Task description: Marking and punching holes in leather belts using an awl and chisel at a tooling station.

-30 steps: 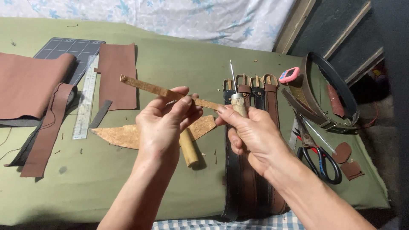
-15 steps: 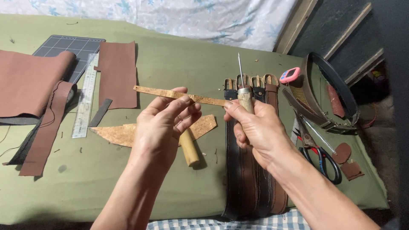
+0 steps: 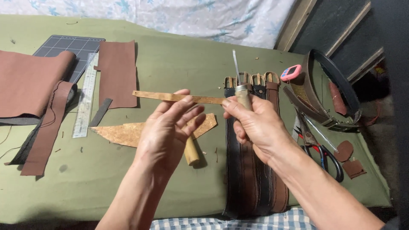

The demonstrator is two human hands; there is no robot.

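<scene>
My left hand (image 3: 168, 132) pinches a thin tan leather strip (image 3: 157, 96) and holds it level above the green cloth. At the strip's right end, my right hand (image 3: 255, 127) grips a wooden-handled tool with a thin metal blade (image 3: 236, 66) pointing straight up. Below my left hand lie a wooden-handled tool (image 3: 191, 153) and a pointed tan leather offcut (image 3: 117, 134).
Several dark and brown belts with buckles (image 3: 251, 170) lie side by side under my right hand. Scissors (image 3: 319, 149), a pink tape measure (image 3: 291, 72) and coiled belts (image 3: 328, 93) sit at the right. A clear ruler (image 3: 85, 102), cutting mat (image 3: 68, 47) and brown leather pieces (image 3: 30, 81) lie at the left.
The strip has gone from tilted to nearly level. The blade in my right hand has swung upright, and both hands have shifted slightly.
</scene>
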